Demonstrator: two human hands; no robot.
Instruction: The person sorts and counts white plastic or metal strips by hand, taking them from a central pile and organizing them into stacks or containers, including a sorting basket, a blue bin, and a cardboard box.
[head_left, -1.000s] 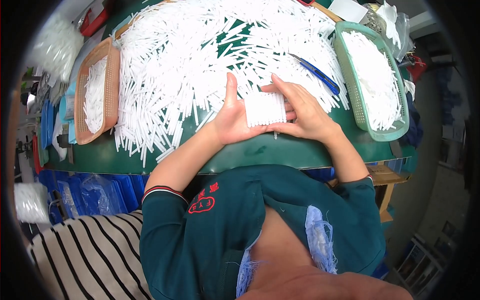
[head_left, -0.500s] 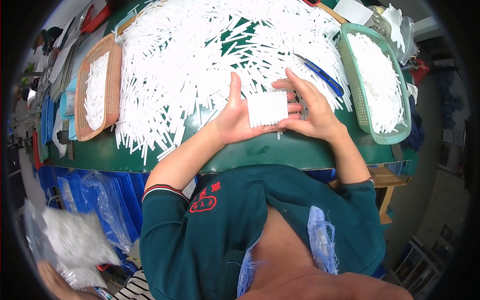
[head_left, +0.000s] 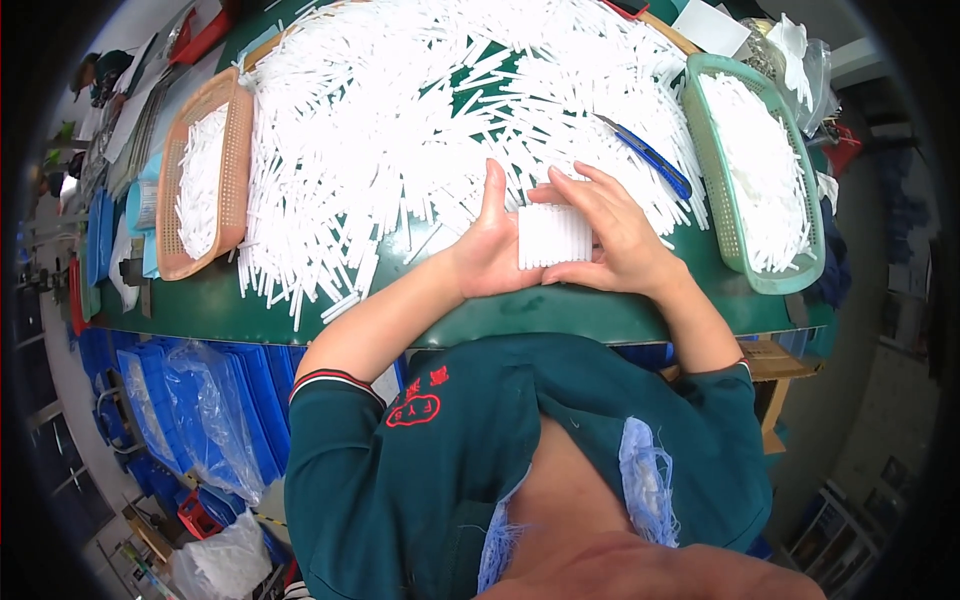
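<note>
Green tabletop (head_left: 500, 322) took up the most room, w/ a broad heap of loose white sticks (head_left: 380, 150) across it. Mint-green mesh basket (head_left: 716, 180) stood R of the heap, peach mesh basket (head_left: 237, 150) L, both w/ sticks inside. Forearms angled inward, bringing both hands together nr the table's front edge. L hand (head_left: 488, 258) was opened wide, palm up, thumb pointing away, bearing the white stick block (head_left: 552, 238). R hand (head_left: 625, 245) was half curled round the block's R end, thumb nr its front edge, fingers arched by the far one; can't tell how firmly. Blue utility knife (head_left: 655, 165) lay on the heap beyond R hand. Block sat btwn the hands, sticks side by side.
</note>
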